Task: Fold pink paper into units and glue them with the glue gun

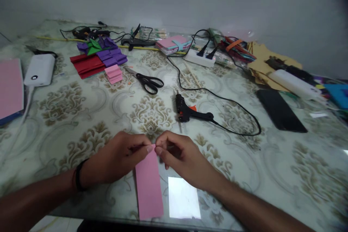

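Observation:
A strip of pink paper (149, 190) lies lengthwise toward me near the table's front edge. My left hand (121, 157) pinches its far end at the left corner, thumb on top. At the right corner of that same end, my right hand (181, 156) also pinches the paper between thumb and fingers. The fingertips nearly meet there and cover most of the far edge. Beyond my hands, a black glue gun (190, 110) rests on its side with its nozzle pointing away. Black-handled scissors (149, 81) lie farther back, blades to the left.
Folded pink paper (113, 74), red paper (87, 66) and purple paper (112, 57) lie at the back left. A white power bank (40, 69) sits left, a black phone (281, 110) right. The glue gun's cord (231, 99) loops to a white power strip (199, 58).

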Demonstrator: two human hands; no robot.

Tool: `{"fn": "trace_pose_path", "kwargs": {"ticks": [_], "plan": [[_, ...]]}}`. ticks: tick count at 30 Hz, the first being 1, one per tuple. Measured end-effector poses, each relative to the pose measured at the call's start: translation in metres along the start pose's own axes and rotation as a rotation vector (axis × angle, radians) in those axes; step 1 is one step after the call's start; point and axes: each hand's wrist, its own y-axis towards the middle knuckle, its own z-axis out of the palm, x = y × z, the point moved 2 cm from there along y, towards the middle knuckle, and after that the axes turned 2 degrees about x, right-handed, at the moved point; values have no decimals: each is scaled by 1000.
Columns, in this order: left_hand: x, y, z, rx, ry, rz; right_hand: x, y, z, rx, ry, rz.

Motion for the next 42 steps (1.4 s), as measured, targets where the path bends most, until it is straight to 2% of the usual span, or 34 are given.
{"fn": "trace_pose_path", "kwargs": {"ticks": [12,22,30,37,42], "plan": [[-2,-1,7,41,74,44,-3,-1,3,5,72,19],[-3,-2,9,106,44,84,-3,-2,5,48,159,33],[-4,-3,5,48,-2,32,-1,-2,5,-2,155,17],[2,-4,10,36,38,93,-2,-3,7,3,197,19],[-3,-4,7,-11,42,142,0,-2,6,-19,196,12]]}}
